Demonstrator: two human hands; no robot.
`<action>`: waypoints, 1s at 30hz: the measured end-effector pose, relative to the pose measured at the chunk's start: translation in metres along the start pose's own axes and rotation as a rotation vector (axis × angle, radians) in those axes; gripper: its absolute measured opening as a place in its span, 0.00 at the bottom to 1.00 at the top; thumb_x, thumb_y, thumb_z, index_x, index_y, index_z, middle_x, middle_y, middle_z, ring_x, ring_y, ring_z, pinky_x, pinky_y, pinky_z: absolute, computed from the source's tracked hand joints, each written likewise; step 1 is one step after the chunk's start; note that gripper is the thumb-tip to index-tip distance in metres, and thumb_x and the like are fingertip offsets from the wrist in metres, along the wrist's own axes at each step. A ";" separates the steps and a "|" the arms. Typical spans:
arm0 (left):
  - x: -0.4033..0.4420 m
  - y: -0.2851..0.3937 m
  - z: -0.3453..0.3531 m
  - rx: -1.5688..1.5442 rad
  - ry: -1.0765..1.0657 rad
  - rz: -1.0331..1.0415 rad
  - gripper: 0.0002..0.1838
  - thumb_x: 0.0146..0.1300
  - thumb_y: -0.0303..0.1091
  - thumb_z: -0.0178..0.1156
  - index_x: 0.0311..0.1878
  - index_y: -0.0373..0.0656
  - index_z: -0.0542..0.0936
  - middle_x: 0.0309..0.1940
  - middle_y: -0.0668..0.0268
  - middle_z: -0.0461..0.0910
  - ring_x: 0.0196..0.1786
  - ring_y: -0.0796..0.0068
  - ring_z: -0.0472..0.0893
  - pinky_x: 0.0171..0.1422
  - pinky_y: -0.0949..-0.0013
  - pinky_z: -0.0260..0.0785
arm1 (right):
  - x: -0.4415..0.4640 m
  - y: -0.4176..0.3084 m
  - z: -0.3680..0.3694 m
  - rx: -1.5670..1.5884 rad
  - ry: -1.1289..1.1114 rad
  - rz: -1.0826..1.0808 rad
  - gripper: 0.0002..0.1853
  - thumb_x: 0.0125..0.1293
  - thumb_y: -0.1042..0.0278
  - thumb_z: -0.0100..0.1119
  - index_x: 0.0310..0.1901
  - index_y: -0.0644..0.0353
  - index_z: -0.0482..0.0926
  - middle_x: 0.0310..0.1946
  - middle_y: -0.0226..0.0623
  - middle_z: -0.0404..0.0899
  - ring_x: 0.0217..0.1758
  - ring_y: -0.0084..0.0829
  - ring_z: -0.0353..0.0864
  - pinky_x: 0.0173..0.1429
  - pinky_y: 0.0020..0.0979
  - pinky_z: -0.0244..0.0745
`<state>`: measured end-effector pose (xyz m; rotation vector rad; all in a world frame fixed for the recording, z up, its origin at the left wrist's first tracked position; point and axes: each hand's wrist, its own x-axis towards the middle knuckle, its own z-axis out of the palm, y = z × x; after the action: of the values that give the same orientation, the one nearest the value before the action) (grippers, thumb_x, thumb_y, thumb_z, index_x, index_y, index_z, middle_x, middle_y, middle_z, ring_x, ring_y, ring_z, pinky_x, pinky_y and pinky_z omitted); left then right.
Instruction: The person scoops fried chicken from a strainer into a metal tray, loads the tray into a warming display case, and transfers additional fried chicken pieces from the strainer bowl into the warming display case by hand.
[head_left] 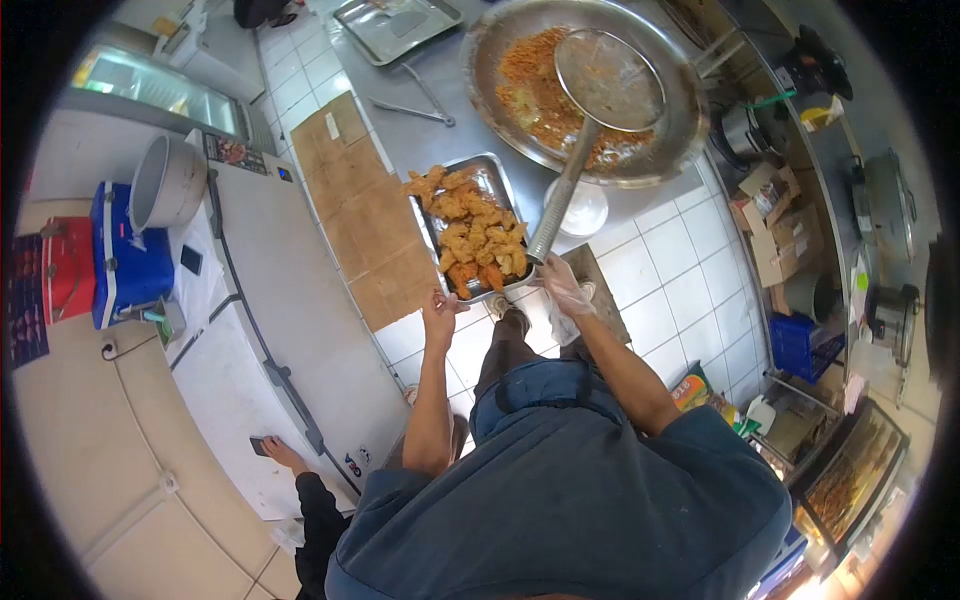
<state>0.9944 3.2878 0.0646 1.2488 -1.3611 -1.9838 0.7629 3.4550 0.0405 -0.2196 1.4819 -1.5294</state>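
A rectangular metal tray (513, 200) piled with golden fried pieces (478, 225) lies at the near edge of the steel table. My left hand (438, 318), bare, grips its near left corner between thumb and fingers. At the near right corner, my right hand (565, 287) wears a clear plastic glove and is closed on the rim; its fingertips are partly hidden. Beside that hand is the handle end of a large strainer (610, 82), which rests over a wide metal bowl (490, 105) with orange-brown crumbs (535, 60). A white bowl (583, 212) sits partly under the handle.
Tongs (425, 103) and another metal tray (395, 28) lie farther back on the table (400, 145). Cardboard (355, 200) covers floor tiles at left. Another person's hand (288, 455) holds a phone over a white freezer (215, 400). Shelves with pots and boxes (785, 225) stand right.
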 end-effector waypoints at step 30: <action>-0.347 -0.015 0.189 0.208 -0.572 0.192 0.20 0.69 0.29 0.58 0.61 0.35 0.68 0.53 0.57 0.75 0.51 0.68 0.78 0.52 0.62 0.75 | -0.441 -0.040 -0.220 -0.400 0.252 -0.420 0.15 0.69 0.60 0.60 0.48 0.62 0.73 0.41 0.42 0.73 0.46 0.39 0.74 0.52 0.39 0.71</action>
<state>1.0100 3.6500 0.2229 0.6020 -1.9116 -2.1899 0.8212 3.9087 0.2277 -0.6254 2.0360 -1.6101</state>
